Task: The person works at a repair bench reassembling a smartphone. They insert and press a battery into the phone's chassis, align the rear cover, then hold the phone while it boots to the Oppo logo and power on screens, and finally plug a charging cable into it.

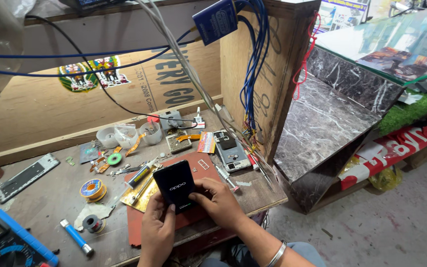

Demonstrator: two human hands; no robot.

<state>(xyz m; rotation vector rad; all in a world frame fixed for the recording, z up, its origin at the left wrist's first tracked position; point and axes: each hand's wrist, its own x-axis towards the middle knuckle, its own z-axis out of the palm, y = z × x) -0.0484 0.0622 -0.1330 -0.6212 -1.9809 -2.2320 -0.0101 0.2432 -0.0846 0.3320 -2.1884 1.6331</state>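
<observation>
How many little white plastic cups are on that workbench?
3, in a row at the back: one cup on the left, one in the middle, one on the right. Clutter may hide more.

We see two bare forearms without sleeves. Our right hand (221, 200) carries a plain silver metal bangle (277, 253) on the wrist. Our left hand (158, 230), beside the right hand, wears nothing. Below the bangle, blue trouser fabric (302, 251) covers a knee.
</observation>
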